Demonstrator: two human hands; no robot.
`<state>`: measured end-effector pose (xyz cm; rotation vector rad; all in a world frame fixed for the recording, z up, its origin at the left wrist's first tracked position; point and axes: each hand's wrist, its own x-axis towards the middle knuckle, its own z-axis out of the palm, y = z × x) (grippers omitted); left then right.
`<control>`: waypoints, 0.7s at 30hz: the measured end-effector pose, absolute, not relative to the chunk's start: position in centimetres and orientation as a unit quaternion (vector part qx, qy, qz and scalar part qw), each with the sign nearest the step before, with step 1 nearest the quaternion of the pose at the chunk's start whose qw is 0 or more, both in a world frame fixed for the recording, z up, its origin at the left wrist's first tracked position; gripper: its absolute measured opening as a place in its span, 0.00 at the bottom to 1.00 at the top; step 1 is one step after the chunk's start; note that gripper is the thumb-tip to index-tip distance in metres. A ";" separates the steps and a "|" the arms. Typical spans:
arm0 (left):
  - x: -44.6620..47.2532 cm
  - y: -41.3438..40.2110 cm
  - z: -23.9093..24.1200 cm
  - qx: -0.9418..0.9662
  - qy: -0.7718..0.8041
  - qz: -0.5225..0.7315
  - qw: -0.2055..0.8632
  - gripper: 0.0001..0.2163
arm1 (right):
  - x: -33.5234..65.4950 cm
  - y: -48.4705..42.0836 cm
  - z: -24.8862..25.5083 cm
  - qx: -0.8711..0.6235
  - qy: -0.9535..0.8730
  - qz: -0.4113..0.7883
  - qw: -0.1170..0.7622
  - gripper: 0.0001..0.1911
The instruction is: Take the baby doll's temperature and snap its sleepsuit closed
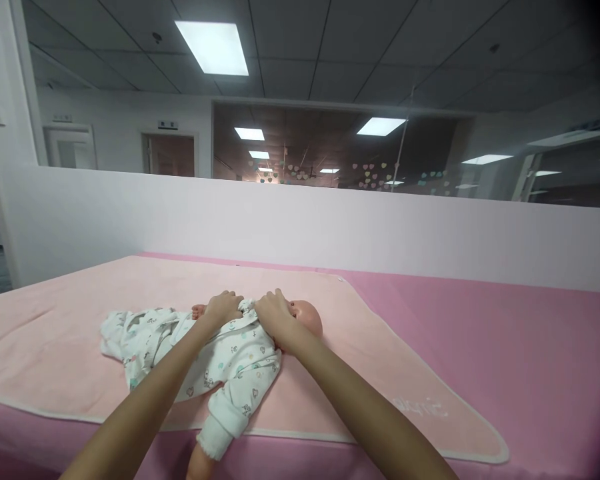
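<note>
A baby doll (307, 316) lies on its back on a pale pink towel (70, 313), head to the right. It wears a white printed romper (230, 363). My left hand (223, 307) is closed on the romper cloth at the doll's chest. My right hand (276, 313) grips the same bunched cloth by the doll's neck, partly covering its face. One doll arm in a white sleeve (225, 417) reaches toward the near edge of the towel.
The towel lies on a pink padded table (530, 347). A low white partition wall (330, 227) runs behind the table, with glass above it. Bare pink surface stretches to the right of the doll.
</note>
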<state>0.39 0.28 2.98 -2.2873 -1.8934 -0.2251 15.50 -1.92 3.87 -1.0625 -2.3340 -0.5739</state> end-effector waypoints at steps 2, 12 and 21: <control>0.4 0.0 2.3 -0.753 -0.649 -0.077 0.082 0.15 | 17.3 -2.7 4.2 -0.393 -0.870 -0.210 0.213 0.07; 0.7 0.4 1.5 -0.701 -0.700 -0.105 0.087 0.16 | 25.9 0.0 3.9 -0.440 -0.693 0.365 0.439 0.15; 0.6 0.2 1.3 -0.689 -0.708 -0.120 0.100 0.17 | 26.9 -1.7 1.1 -0.343 -0.525 0.658 0.417 0.28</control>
